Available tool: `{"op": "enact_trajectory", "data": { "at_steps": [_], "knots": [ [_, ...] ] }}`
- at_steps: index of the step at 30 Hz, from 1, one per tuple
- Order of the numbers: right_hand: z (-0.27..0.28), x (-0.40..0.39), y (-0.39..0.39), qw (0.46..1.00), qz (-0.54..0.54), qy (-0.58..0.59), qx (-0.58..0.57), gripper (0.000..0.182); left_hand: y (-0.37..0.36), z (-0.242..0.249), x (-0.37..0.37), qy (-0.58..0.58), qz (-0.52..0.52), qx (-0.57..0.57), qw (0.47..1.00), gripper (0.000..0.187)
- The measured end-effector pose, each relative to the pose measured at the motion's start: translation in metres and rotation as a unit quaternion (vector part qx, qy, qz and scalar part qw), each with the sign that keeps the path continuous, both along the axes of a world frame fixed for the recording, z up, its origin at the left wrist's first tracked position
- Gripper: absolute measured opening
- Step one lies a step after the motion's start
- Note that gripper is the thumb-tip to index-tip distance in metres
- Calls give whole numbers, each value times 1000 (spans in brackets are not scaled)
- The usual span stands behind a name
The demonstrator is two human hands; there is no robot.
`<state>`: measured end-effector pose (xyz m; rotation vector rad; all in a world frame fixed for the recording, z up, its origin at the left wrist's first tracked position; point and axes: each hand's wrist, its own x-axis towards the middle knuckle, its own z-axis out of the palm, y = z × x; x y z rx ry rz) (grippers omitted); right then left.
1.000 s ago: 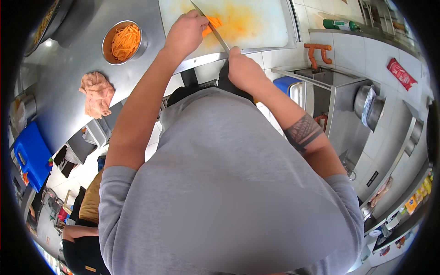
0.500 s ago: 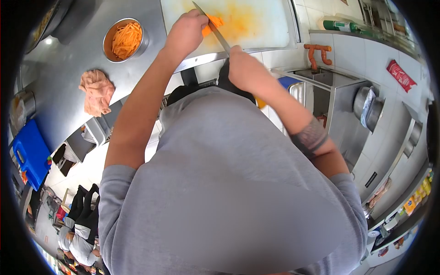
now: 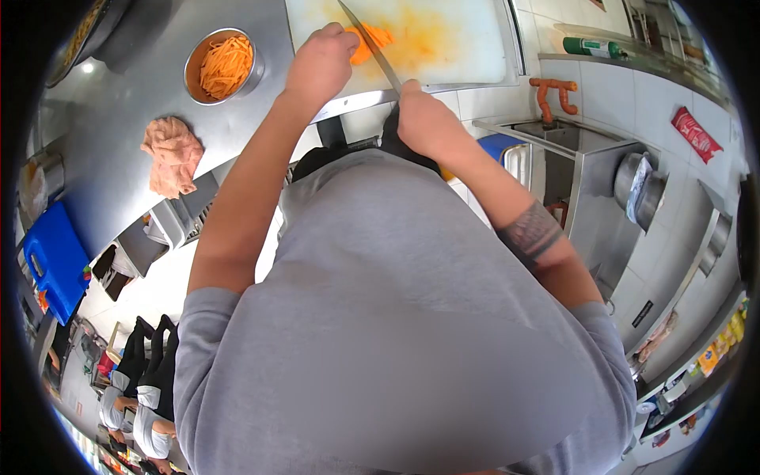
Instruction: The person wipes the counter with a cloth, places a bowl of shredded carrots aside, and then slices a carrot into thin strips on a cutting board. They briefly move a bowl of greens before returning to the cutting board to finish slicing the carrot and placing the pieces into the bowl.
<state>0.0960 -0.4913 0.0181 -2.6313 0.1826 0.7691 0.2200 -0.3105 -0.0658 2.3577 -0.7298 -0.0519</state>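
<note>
Carrot pieces, orange and thin (image 3: 381,35), lie on the flat white plastic board (image 3: 475,49). The curled left hand (image 3: 320,67) holds some; the right hand (image 3: 426,119) grips the long steel knife (image 3: 381,58). Cutting seems under way; another cut needs tucked fingertips.

- The left arm (image 3: 249,182) reaches forward and slants inward, its elbow slightly bent.
- The left hand (image 3: 319,67) is palm down, fingers curled under.
- The right forearm (image 3: 503,194), tattooed near the elbow, angles inward.
- The right hand (image 3: 427,120) is closed in a grip, nearer the body than the left.
</note>
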Motion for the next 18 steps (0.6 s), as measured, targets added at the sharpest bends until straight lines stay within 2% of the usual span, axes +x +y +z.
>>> {"op": "enact_trajectory", "data": {
  "at_steps": [3,6,9,10,13,14,17,18],
  "knots": [
    [-11,10,-7,999,9,-37,9,23,3,-2,2,-7,-13,-22,1000,15],
    [39,19,0,999,43,-22,-13,24,2,5,3,-8,-21,-9,1000,15],
    [-14,-2,2,1000,-15,-17,-4,18,1,9,0,7,-11,-14,1000,15],
    [-16,2,-2,999,-2,-37,10,18,0,9,-1,10,-6,-19,1000,15],
    [29,26,-5,999,44,-17,-6,18,2,4,1,7,-16,-12,1000,14],
    [40,19,-2,997,61,-40,3,24,1,3,4,-7,-23,-8,1000,14],
    [-5,2,7,1000,3,-27,-17,21,1,8,2,18,-11,-7,1000,14],
    [-16,4,2,999,14,-51,-1,22,0,9,3,17,-10,-7,1000,14]
  ]
}}
